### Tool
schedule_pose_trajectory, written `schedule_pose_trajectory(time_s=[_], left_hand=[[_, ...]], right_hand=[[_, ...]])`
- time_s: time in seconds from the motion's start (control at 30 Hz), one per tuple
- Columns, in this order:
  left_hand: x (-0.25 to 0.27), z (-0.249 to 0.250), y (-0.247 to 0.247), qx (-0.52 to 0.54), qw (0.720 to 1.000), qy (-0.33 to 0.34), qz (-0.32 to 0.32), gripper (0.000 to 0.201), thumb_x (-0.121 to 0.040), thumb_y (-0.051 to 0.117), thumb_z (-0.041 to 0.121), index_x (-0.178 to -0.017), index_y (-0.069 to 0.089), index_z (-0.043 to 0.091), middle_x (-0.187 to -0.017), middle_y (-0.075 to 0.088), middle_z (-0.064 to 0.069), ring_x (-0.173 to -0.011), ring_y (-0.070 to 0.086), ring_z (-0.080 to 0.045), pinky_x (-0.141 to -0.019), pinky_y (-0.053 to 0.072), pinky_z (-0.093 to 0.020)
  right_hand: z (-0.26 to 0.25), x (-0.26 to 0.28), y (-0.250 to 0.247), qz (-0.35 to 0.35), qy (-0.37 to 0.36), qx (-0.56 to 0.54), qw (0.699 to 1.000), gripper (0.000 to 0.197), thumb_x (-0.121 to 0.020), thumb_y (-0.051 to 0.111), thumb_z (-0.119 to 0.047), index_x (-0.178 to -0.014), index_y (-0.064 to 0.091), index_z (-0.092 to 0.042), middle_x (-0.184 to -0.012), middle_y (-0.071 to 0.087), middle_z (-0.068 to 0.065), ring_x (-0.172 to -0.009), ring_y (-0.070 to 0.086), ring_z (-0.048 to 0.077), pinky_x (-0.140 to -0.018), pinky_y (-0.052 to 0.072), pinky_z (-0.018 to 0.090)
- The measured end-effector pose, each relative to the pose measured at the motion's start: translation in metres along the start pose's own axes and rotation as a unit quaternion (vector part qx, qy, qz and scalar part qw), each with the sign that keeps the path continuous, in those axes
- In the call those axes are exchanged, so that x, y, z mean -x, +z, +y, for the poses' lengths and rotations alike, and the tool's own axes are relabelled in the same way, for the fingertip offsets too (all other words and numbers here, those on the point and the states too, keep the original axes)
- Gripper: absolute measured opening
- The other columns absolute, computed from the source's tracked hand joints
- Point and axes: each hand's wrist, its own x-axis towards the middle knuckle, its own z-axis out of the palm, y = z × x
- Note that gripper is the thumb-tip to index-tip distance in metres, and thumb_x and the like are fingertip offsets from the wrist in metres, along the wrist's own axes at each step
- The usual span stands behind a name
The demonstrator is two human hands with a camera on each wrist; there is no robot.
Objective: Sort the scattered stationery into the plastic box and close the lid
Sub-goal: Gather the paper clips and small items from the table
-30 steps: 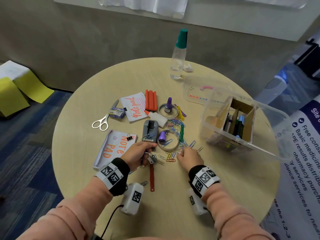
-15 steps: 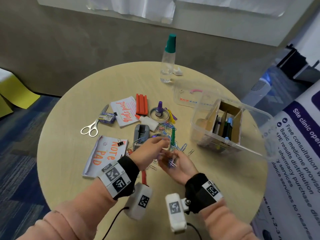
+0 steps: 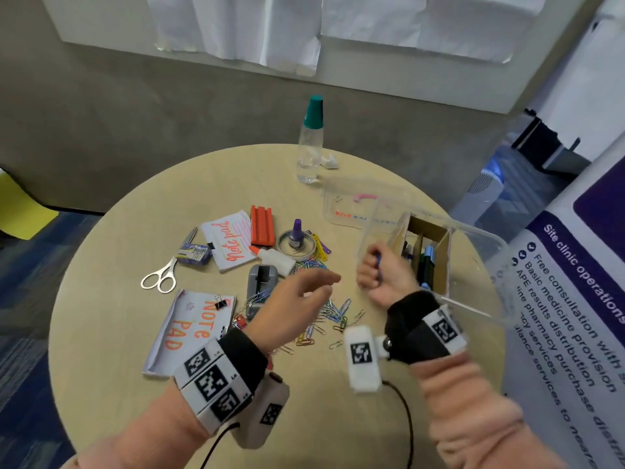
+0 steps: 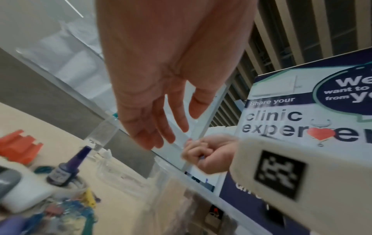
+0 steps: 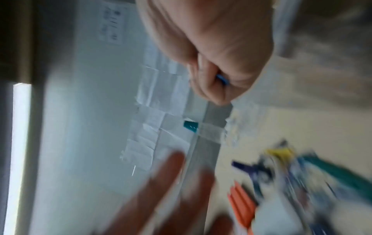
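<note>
Round pale wood-grain table (image 3: 338,418), set on blue carpet before a grey wall with white paper sheets taped along it; purple-and-white clinic banner (image 3: 575,299) at right.

Clear plastic box (image 3: 473,245) with cardboard dividers, right side of table, open, pens upright inside. Clear flat lid (image 3: 348,208) lying on table just behind it.

Right hand (image 3: 382,275): fisted around a few small items, a blue sliver showing between the fingers; raised at the box's near left corner.

Left hand (image 3: 297,299): fingers loosely extended, empty, above the scattered coloured paper clips (image 3: 331,316).

Elsewhere on table:
- grey tape dispenser (image 3: 260,282)
- two white note pads with orange lettering (image 3: 192,326)
- steel scissors (image 3: 165,275)
- orange ridged block (image 3: 262,225)
- purple-capped small bottle (image 3: 297,233) inside a tape ring
- clear bottle with teal cap (image 3: 309,143), far edge.
</note>
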Motion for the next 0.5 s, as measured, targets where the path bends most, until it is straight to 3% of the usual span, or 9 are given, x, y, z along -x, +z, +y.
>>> schedule_pose_trajectory(time_s=[0.07, 0.13, 0.3, 0.33, 0.4, 0.43, 0.5], left_hand=[[0.001, -0.012, -0.008, -0.016, 1.000, -0.023, 0.010, 0.023, -0.094, 0.046, 0.013, -0.104, 0.061, 0.026, -0.110, 0.064, 0.007, -0.103, 0.059, -0.009, -0.085, 0.047, -0.022], [0.002, -0.029, -0.014, -0.070, 0.996, -0.051, 0.012, 0.022, -0.094, 0.047, 0.013, -0.107, 0.063, 0.020, -0.107, 0.065, 0.005, -0.095, 0.059, -0.009, -0.074, 0.044, -0.018], [0.011, -0.074, -0.025, -0.205, 0.973, -0.105, 0.001, 0.026, -0.092, 0.045, 0.007, -0.108, 0.065, 0.012, -0.106, 0.067, -0.006, -0.088, 0.061, -0.018, -0.075, 0.047, -0.026], [0.013, -0.081, -0.026, -0.226, 0.968, -0.107, 0.002, 0.027, -0.091, 0.045, 0.005, -0.105, 0.067, 0.011, -0.106, 0.067, -0.005, -0.088, 0.060, -0.017, -0.075, 0.047, -0.022], [0.017, -0.095, -0.029, -0.251, 0.961, -0.113, 0.011, 0.028, -0.089, 0.044, 0.002, -0.098, 0.069, 0.011, -0.099, 0.066, -0.003, -0.079, 0.057, -0.010, -0.062, 0.040, -0.006], [0.018, -0.100, -0.031, -0.252, 0.960, -0.122, 0.014, 0.029, -0.088, 0.044, 0.000, -0.096, 0.069, 0.011, -0.094, 0.065, -0.003, -0.073, 0.055, -0.008, -0.055, 0.038, -0.003], [0.020, -0.109, -0.034, -0.262, 0.956, -0.131, 0.023, 0.029, -0.086, 0.044, -0.003, -0.094, 0.069, 0.011, -0.093, 0.066, -0.004, -0.071, 0.052, -0.006, -0.053, 0.036, -0.002]], right_hand=[[-0.023, -0.009, 0.007, 0.061, -0.088, 0.058, 0.993, 0.031, -0.098, 0.035, -0.024, -0.068, 0.041, -0.017, -0.046, 0.032, -0.005, -0.029, 0.025, 0.005, -0.029, 0.017, 0.013], [-0.040, -0.020, 0.013, 0.114, -0.125, 0.102, 0.980, 0.031, -0.100, 0.029, -0.026, -0.073, 0.043, -0.016, -0.054, 0.031, -0.003, -0.036, 0.027, 0.008, -0.033, 0.020, 0.015], [-0.045, -0.049, 0.016, 0.153, -0.057, 0.200, 0.966, 0.027, -0.095, 0.025, -0.010, -0.073, 0.042, -0.013, -0.061, 0.030, 0.003, -0.049, 0.026, 0.013, -0.044, 0.024, 0.024], [-0.041, -0.054, 0.015, 0.150, -0.038, 0.212, 0.965, 0.027, -0.095, 0.026, -0.010, -0.074, 0.042, -0.013, -0.061, 0.029, 0.004, -0.049, 0.025, 0.013, -0.045, 0.024, 0.024], [-0.033, -0.061, 0.011, 0.137, -0.003, 0.213, 0.967, 0.027, -0.097, 0.028, -0.013, -0.074, 0.041, -0.011, -0.062, 0.028, 0.004, -0.050, 0.025, 0.014, -0.045, 0.023, 0.024], [-0.030, -0.064, 0.009, 0.135, 0.009, 0.213, 0.968, 0.028, -0.098, 0.028, -0.014, -0.073, 0.040, -0.010, -0.063, 0.029, 0.004, -0.050, 0.025, 0.014, -0.045, 0.024, 0.024], [-0.031, -0.069, 0.004, 0.137, 0.023, 0.196, 0.971, 0.028, -0.098, 0.029, -0.012, -0.072, 0.039, -0.009, -0.067, 0.032, 0.004, -0.051, 0.028, 0.015, -0.046, 0.027, 0.023]])
